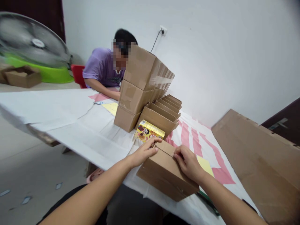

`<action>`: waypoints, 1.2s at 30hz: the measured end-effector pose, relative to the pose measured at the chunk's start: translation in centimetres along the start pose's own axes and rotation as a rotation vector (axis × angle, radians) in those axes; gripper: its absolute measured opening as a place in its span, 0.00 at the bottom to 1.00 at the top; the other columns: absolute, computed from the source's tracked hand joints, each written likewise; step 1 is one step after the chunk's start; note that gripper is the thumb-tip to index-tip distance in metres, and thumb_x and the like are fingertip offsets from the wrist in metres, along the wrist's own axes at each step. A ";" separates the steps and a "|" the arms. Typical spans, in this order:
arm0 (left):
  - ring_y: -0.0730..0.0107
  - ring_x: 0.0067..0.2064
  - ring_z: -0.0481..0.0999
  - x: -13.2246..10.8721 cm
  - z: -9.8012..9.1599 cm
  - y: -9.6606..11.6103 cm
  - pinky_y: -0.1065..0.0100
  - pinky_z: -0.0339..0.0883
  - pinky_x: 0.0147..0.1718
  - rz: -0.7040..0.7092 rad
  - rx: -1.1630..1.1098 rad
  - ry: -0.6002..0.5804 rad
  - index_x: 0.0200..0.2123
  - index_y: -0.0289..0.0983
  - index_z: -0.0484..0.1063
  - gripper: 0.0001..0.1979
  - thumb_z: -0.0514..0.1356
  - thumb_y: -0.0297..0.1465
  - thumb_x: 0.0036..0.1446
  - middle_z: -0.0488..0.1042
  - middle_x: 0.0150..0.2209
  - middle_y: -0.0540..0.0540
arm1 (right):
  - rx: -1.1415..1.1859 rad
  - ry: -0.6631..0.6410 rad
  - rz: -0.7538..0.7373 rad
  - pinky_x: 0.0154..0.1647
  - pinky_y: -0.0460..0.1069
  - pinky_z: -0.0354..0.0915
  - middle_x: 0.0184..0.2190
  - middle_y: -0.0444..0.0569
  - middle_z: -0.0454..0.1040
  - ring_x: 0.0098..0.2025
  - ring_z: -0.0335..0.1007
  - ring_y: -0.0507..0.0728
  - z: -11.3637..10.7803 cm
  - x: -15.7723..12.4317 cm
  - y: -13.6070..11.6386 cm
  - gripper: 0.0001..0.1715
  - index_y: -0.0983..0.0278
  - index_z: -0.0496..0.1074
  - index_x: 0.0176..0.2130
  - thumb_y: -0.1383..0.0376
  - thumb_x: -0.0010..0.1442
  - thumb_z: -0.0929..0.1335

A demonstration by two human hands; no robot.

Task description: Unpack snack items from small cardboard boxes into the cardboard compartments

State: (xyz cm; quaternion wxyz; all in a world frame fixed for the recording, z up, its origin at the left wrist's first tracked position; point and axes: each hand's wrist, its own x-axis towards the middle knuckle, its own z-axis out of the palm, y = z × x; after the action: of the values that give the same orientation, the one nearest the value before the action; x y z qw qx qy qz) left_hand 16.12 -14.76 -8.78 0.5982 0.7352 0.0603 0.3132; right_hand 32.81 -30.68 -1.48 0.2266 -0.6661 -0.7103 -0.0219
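Observation:
A brown cardboard box (168, 175) stands tilted in view at the near edge of the table, its two top flaps folded in to a narrow seam. My left hand (145, 152) grips its far left top edge, thumb on the flap and fingers over the rim. On the right side of the top, my right hand (187, 161) is closed, with curled fingertips pinching at the flap edge along the seam. Just beyond the box lies a yellow printed carton (150, 130) with a cartoon figure, partly hidden behind my left hand.
Taped boxes (138, 70) are stacked three high beyond, beside a row of open-topped boxes (159, 115). Across the white-covered table (58, 109) sits a person (100, 65) in purple. A large cardboard sheet (257, 156) leans at right; a fan (35, 43) stands back left.

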 end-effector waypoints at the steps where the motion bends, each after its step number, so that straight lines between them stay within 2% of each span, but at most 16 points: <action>1: 0.54 0.54 0.64 0.0 0.0 0.0 0.57 0.55 0.55 0.002 0.010 -0.001 0.52 0.38 0.62 0.23 0.54 0.40 0.55 0.65 0.53 0.43 | 0.040 0.011 -0.003 0.37 0.50 0.63 0.32 0.48 0.68 0.34 0.64 0.55 0.0 -0.3 0.0 0.05 0.62 0.63 0.34 0.66 0.63 0.60; 7: 0.54 0.55 0.64 0.1 -0.3 -0.6 0.57 0.57 0.54 -0.024 0.081 0.014 0.53 0.39 0.62 0.25 0.54 0.43 0.55 0.66 0.54 0.43 | 0.327 0.159 0.179 0.34 0.48 0.62 0.31 0.46 0.67 0.32 0.64 0.53 -1.8 -3.6 0.0 0.09 0.62 0.63 0.35 0.59 0.65 0.61; 12: 0.53 0.56 0.64 -0.1 -0.2 -0.7 0.57 0.59 0.54 -0.053 0.084 0.020 0.54 0.40 0.61 0.26 0.53 0.45 0.55 0.64 0.56 0.43 | 0.419 0.228 0.437 0.28 0.46 0.60 0.24 0.42 0.64 0.26 0.60 0.51 -4.0 -8.7 1.6 0.17 0.62 0.63 0.31 0.52 0.62 0.63; 14: 0.53 0.56 0.63 -0.1 -0.1 -0.8 0.57 0.60 0.53 -0.058 0.095 0.026 0.55 0.40 0.61 0.26 0.53 0.45 0.55 0.64 0.56 0.44 | 0.419 0.170 0.572 0.25 0.46 0.57 0.21 0.41 0.62 0.23 0.58 0.50 -4.6 -11.5 2.7 0.20 0.62 0.61 0.28 0.49 0.60 0.63; 17: 0.53 0.56 0.62 0.1 -0.1 -0.8 0.56 0.59 0.54 -0.051 0.114 0.020 0.56 0.40 0.61 0.26 0.53 0.43 0.56 0.63 0.57 0.44 | 0.361 -0.044 0.763 0.23 0.45 0.54 0.19 0.38 0.60 0.22 0.55 0.49 -4.8 -16.4 4.3 0.22 0.62 0.59 0.26 0.48 0.58 0.64; 20: 0.53 0.56 0.64 0.3 -0.1 -0.8 0.56 0.59 0.54 -0.042 0.136 0.008 0.57 0.40 0.60 0.26 0.52 0.43 0.56 0.62 0.58 0.44 | 0.204 -0.253 0.875 0.24 0.45 0.52 0.19 0.38 0.60 0.22 0.55 0.50 -3.9 -21.0 5.4 0.19 0.62 0.59 0.25 0.52 0.57 0.65; 24: 0.53 0.54 0.65 0.5 0.0 -0.8 0.54 0.60 0.53 -0.050 0.151 0.017 0.57 0.40 0.61 0.26 0.51 0.43 0.56 0.65 0.56 0.44 | -0.075 -0.358 0.982 0.27 0.45 0.54 0.21 0.42 0.67 0.25 0.62 0.52 -2.0 -24.6 6.1 0.12 0.63 0.63 0.25 0.60 0.57 0.63; 27: 0.53 0.54 0.65 0.6 0.1 -0.6 0.53 0.59 0.54 -0.056 0.147 0.029 0.56 0.41 0.61 0.26 0.51 0.43 0.56 0.65 0.55 0.45 | -0.299 -0.408 1.061 0.29 0.46 0.54 0.26 0.46 0.73 0.29 0.68 0.55 -1.5 -24.9 5.9 0.10 0.63 0.66 0.29 0.59 0.56 0.65; 29: 0.52 0.54 0.65 0.6 0.2 -0.5 0.53 0.59 0.54 -0.058 0.139 0.029 0.56 0.41 0.61 0.26 0.52 0.43 0.56 0.65 0.55 0.44 | -0.426 -0.369 1.053 0.29 0.47 0.54 0.30 0.49 0.74 0.31 0.70 0.57 -1.9 -24.3 5.6 0.14 0.63 0.67 0.35 0.56 0.53 0.68; 31: 0.52 0.55 0.65 0.5 0.2 -0.4 0.53 0.59 0.54 -0.053 0.134 0.030 0.56 0.41 0.62 0.26 0.52 0.44 0.55 0.65 0.55 0.44 | -0.471 -0.275 0.990 0.28 0.47 0.55 0.28 0.47 0.74 0.30 0.70 0.57 -2.7 -23.3 5.3 0.17 0.62 0.67 0.39 0.54 0.53 0.68; 32: 0.52 0.55 0.64 0.5 0.2 -0.4 0.53 0.59 0.54 -0.049 0.133 0.032 0.55 0.40 0.62 0.26 0.52 0.44 0.55 0.66 0.54 0.44 | -0.456 -0.215 0.946 0.28 0.48 0.56 0.27 0.45 0.73 0.28 0.69 0.56 -3.2 -22.6 5.2 0.15 0.61 0.66 0.39 0.54 0.56 0.66; 34: 0.52 0.55 0.64 0.4 0.3 -0.3 0.54 0.60 0.53 -0.042 0.127 0.041 0.54 0.40 0.63 0.26 0.52 0.45 0.55 0.66 0.54 0.43 | -0.397 -0.066 0.834 0.29 0.48 0.58 0.25 0.44 0.71 0.27 0.68 0.55 -4.0 -20.9 4.9 0.13 0.61 0.66 0.36 0.54 0.61 0.61; 36: 0.51 0.55 0.64 0.3 0.3 -0.3 0.54 0.61 0.53 -0.044 0.113 0.048 0.53 0.40 0.63 0.26 0.53 0.46 0.54 0.66 0.54 0.43 | -0.343 0.099 0.681 0.30 0.49 0.61 0.27 0.46 0.71 0.29 0.68 0.55 -4.6 -18.7 4.4 0.14 0.61 0.66 0.34 0.55 0.63 0.60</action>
State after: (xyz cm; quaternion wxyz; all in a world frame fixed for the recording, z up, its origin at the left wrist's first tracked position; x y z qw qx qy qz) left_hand 16.60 -14.81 -8.94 0.5611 0.7585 0.1083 0.3133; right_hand 38.55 -49.19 -5.11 0.1401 -0.8903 -0.4224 -0.0961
